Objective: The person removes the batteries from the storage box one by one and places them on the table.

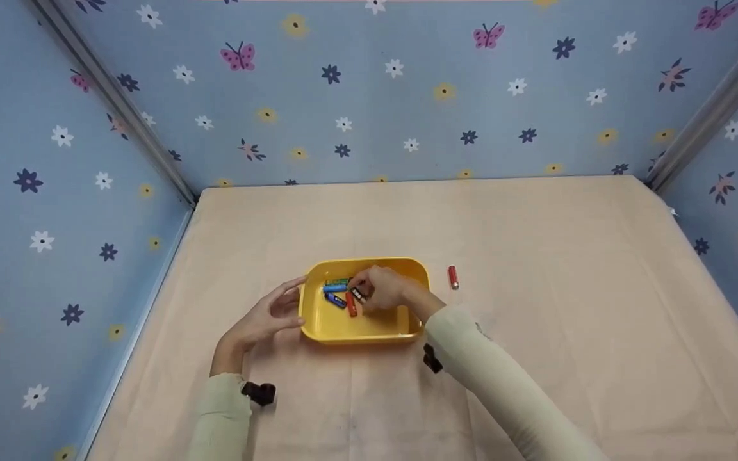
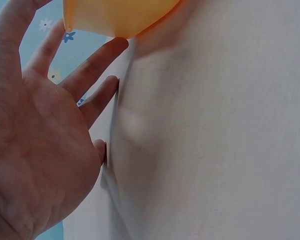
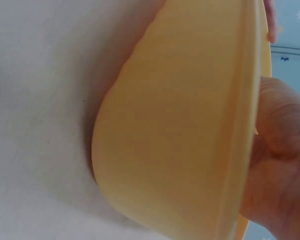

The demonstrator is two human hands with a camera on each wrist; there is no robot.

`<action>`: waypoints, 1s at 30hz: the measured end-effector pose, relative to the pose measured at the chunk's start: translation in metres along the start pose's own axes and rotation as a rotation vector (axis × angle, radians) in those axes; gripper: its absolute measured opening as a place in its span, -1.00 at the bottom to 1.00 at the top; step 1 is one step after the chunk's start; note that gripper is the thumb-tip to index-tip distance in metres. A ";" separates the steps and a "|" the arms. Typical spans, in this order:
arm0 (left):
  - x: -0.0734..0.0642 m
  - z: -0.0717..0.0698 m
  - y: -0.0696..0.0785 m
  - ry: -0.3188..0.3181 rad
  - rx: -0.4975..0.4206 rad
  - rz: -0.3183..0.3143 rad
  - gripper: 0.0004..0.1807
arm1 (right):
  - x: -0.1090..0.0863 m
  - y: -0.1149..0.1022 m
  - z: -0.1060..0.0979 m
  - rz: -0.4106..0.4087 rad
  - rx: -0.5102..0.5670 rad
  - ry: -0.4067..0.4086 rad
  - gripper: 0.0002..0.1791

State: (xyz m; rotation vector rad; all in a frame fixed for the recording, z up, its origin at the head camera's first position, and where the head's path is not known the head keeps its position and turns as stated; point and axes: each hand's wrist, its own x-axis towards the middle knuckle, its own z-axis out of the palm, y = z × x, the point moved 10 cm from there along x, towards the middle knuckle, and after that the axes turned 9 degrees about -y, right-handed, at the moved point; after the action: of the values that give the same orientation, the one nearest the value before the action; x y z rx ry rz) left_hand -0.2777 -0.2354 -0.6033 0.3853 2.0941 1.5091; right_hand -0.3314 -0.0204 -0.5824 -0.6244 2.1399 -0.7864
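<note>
Yellow plastic tub contains batteries; one red battery lies right of it. Left hand touches its left end, fingers straight; right hand is inside, grip I cannot tell. Bump from this hand could slide the tub.

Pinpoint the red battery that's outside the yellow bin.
In the head view, the red battery lies on the beige cloth, just right of the yellow bin and, in the picture, above the right sleeve.

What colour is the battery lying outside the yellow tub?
The battery is mostly red with a silvery end, best seen in the head view.
</note>
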 end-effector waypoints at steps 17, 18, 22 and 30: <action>0.000 0.001 0.000 -0.027 -0.024 0.024 0.00 | -0.003 0.003 0.001 0.063 -0.027 -0.031 -0.49; 0.000 0.002 0.000 -0.026 -0.026 0.021 0.00 | -0.003 0.003 0.001 0.068 -0.029 -0.035 -0.49; -0.001 0.002 -0.001 -0.023 -0.021 0.003 0.01 | -0.004 0.004 0.001 0.077 -0.031 -0.052 -0.51; -0.001 0.001 -0.003 -0.003 -0.027 -0.022 0.01 | -0.005 0.004 0.000 0.086 -0.022 -0.052 -0.55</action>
State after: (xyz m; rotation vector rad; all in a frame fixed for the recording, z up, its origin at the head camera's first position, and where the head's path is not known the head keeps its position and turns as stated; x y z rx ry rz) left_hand -0.2761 -0.2362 -0.6063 0.3534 2.0662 1.5219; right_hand -0.3290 -0.0145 -0.5830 -0.5548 2.1152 -0.6937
